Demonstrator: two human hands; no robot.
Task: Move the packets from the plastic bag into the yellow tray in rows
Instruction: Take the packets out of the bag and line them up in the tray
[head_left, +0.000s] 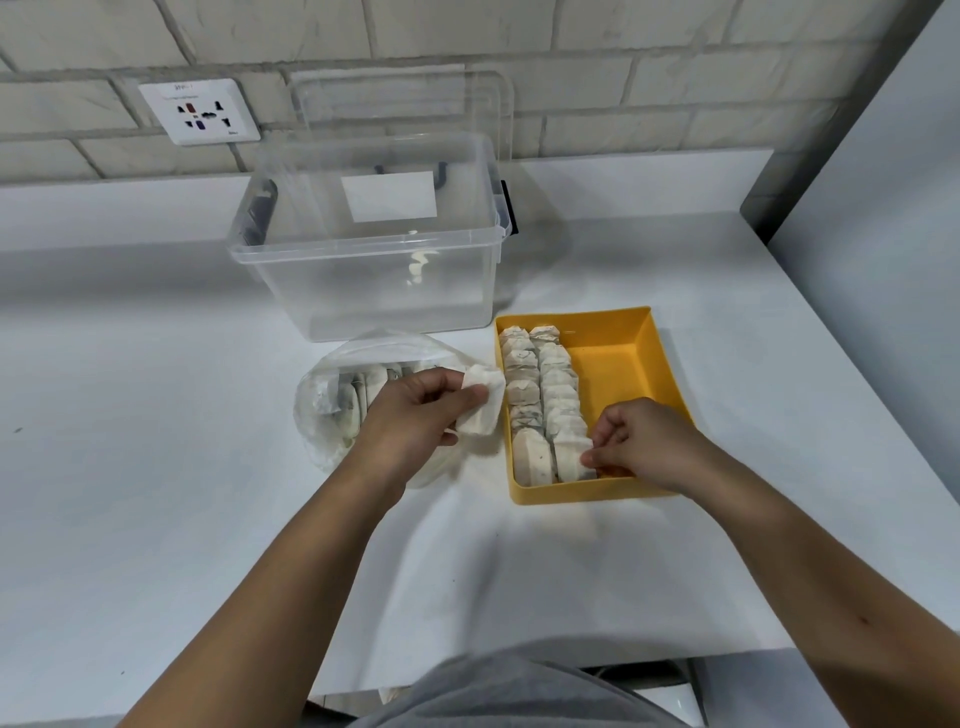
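Note:
A yellow tray (621, 358) sits on the white table, right of centre. Two rows of white packets (540, 400) fill its left half; its right half is bare. A clear plastic bag (332, 410) with several more packets lies just left of the tray. My left hand (415, 415) hovers over the bag's right edge, holding one white packet (483, 405) between thumb and fingers. My right hand (639, 441) is inside the tray's near end, pinching the nearest packet of the second row (571, 457).
A large clear plastic box (363, 249) stands behind the bag and tray, its lid (405, 104) leaning on the brick wall. A wall socket (200, 111) is at the back left. The table's right edge runs past the tray.

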